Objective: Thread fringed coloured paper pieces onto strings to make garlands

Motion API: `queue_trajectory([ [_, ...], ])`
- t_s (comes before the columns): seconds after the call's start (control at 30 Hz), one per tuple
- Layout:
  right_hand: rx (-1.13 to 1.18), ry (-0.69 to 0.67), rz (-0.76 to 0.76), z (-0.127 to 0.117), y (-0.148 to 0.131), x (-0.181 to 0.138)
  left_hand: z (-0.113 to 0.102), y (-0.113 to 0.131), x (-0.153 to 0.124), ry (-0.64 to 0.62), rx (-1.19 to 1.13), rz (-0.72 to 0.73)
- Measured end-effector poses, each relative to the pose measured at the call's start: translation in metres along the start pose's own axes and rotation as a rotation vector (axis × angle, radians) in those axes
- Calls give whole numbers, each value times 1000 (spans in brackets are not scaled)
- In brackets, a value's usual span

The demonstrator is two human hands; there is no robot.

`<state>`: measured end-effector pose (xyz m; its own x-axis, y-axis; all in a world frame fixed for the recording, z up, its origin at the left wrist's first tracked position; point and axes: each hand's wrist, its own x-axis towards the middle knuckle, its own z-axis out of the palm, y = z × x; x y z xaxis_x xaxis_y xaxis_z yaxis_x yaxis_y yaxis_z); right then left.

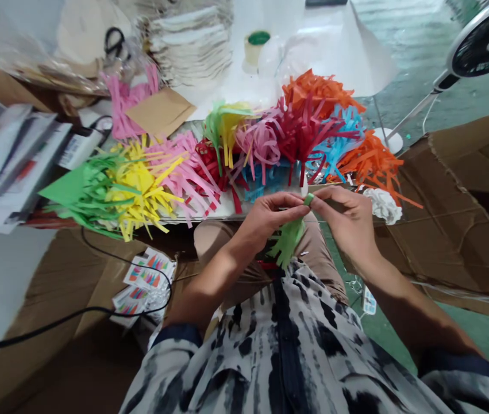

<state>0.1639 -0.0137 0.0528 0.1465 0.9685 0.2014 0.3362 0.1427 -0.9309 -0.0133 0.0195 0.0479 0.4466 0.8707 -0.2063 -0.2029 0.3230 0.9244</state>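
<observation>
Close above my lap, my left hand pinches a light green paper tassel near its top. The fringe hangs down below those fingers. My right hand is closed at the small folded loop on the tassel's top, its fingertips almost meeting the left ones. Just beyond the hands, a heap of fringed tassels lies along the table edge: a green tassel, a yellow tassel, a pink tassel, a dark red tassel, a blue tassel and an orange tassel.
Behind the heap are stacked paper sheets, a tape roll, black-handled scissors and a brown card. A fan stands at right. Cardboard boxes flank my legs; a black cable crosses at left.
</observation>
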Motion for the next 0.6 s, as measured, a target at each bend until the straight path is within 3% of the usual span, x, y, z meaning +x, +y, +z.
queue_trajectory([
  [0.23, -13, -56, -39, -8, -2, 4, 3, -6, 8, 36, -43, -1],
  [0.43, -97, 61, -210, -10, -4, 10, 11, 6, 20, -49, -243, 66],
  [0.6, -159, 123, -278, -2, -12, 17, 7, 10, 25, -43, -292, 68],
])
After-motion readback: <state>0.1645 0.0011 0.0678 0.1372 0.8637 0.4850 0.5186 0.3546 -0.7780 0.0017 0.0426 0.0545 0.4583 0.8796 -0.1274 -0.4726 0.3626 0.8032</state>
